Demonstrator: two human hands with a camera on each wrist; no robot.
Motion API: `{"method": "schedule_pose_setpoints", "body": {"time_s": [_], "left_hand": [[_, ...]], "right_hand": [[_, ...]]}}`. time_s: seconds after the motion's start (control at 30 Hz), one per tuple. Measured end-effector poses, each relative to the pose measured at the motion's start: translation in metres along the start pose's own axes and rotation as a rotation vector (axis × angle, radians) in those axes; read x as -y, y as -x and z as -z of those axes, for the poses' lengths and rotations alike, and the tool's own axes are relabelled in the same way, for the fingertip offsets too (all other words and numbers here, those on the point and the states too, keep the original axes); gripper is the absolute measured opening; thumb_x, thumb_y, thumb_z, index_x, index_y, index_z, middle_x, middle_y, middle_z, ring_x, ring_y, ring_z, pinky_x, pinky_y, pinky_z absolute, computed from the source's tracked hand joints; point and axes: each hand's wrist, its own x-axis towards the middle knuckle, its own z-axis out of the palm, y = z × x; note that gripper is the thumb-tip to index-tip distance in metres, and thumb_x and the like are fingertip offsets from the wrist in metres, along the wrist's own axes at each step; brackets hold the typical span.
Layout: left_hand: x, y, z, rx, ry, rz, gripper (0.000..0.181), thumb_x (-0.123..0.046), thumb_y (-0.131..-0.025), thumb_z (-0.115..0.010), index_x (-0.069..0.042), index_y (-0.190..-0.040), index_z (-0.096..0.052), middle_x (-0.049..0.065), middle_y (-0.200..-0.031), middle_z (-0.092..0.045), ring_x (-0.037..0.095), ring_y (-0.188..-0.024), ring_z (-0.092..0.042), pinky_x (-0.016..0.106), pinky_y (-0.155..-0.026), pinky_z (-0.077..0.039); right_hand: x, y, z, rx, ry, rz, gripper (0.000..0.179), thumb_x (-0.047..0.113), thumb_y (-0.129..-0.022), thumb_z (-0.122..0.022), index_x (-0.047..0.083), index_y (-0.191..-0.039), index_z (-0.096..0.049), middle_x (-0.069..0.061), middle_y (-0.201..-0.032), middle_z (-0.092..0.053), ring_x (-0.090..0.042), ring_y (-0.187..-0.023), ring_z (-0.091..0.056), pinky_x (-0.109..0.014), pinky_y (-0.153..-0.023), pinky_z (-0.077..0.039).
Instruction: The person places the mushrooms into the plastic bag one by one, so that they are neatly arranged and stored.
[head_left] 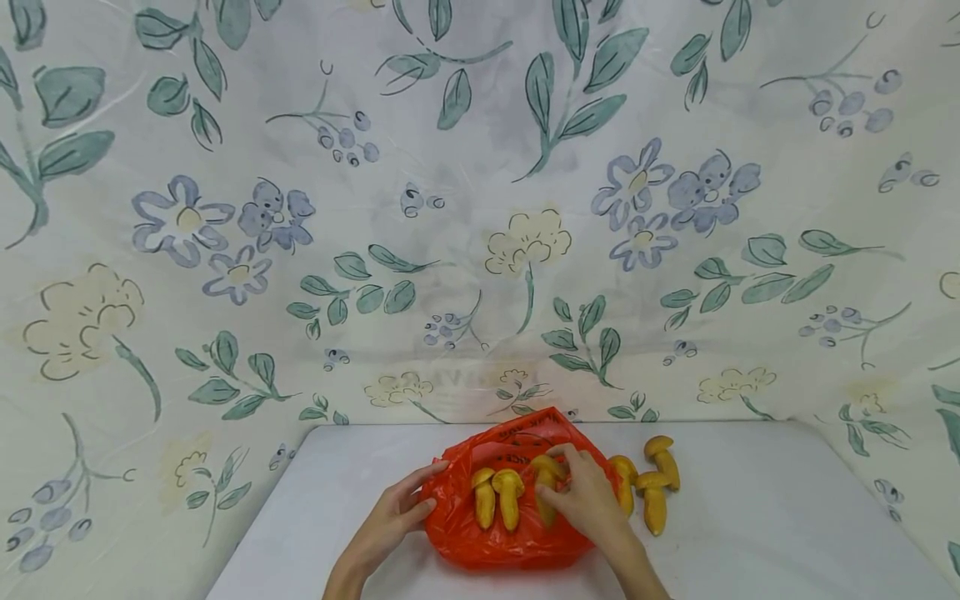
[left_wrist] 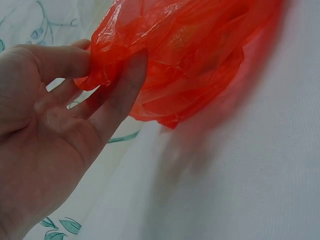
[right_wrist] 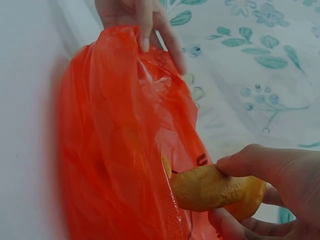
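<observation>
A red plastic bag (head_left: 525, 546) with dark lettering sits in the middle of the table, its mouth spread apart. My left hand (head_left: 393, 517) grips the bag's left edge, with thumb and fingers on either side of the film in the left wrist view. Two yellow-brown toy-like mushrooms (head_left: 510, 504) lie side by side in the bag. Between the thumb and fingers of my right hand (head_left: 592, 500) is another mushroom (right_wrist: 202, 189), pinched near its cap, its stem pointing into the bag's mouth in the right wrist view.
Right of the bag, three more mushrooms (head_left: 655, 508) lie on the white table (head_left: 750, 517); one is partly hidden by the bag and my right hand. Behind the table hangs a cloth (head_left: 465, 242) printed with flowers and leaves.
</observation>
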Motion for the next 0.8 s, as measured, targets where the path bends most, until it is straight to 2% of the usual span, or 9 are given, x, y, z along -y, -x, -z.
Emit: {"method": "schedule_pose_setpoints", "body": {"time_s": [0.23,0.57,0.8], "left_hand": [[0.001,0.0,-0.001,0.002,-0.007,-0.006,0.056,-0.021,-0.098,-0.059,-0.019,-0.15,-0.04,0.017,-0.159,-0.03,0.037,-0.134,-0.048,0.037,-0.091,-0.058],[0.002,0.0,-0.001,-0.002,-0.004,-0.007,0.055,-0.019,-0.098,-0.059,-0.019,-0.15,-0.041,0.016,-0.16,-0.029,0.037,-0.135,-0.047,0.036,-0.091,-0.058],[0.002,-0.001,0.0,-0.004,-0.005,-0.008,0.055,-0.021,-0.098,-0.059,-0.019,-0.149,-0.041,0.015,-0.16,-0.03,0.038,-0.137,-0.045,0.036,-0.091,-0.058]], "right_hand": [[0.0,0.001,-0.004,-0.025,0.005,0.015,0.048,0.026,-0.08,-0.081,0.019,-0.12,-0.056,-0.004,-0.102,-0.057,-0.02,-0.086,-0.048,-0.03,-0.069,-0.046],[-0.002,0.0,-0.009,-0.018,-0.001,0.035,0.048,0.026,-0.08,-0.081,0.017,-0.12,-0.056,-0.006,-0.103,-0.056,-0.019,-0.083,-0.048,-0.029,-0.066,-0.043],[-0.006,-0.002,-0.013,-0.016,0.004,0.049,0.049,0.025,-0.08,-0.081,0.016,-0.121,-0.057,-0.008,-0.108,-0.059,-0.02,-0.087,-0.05,-0.036,-0.073,-0.052]]}}
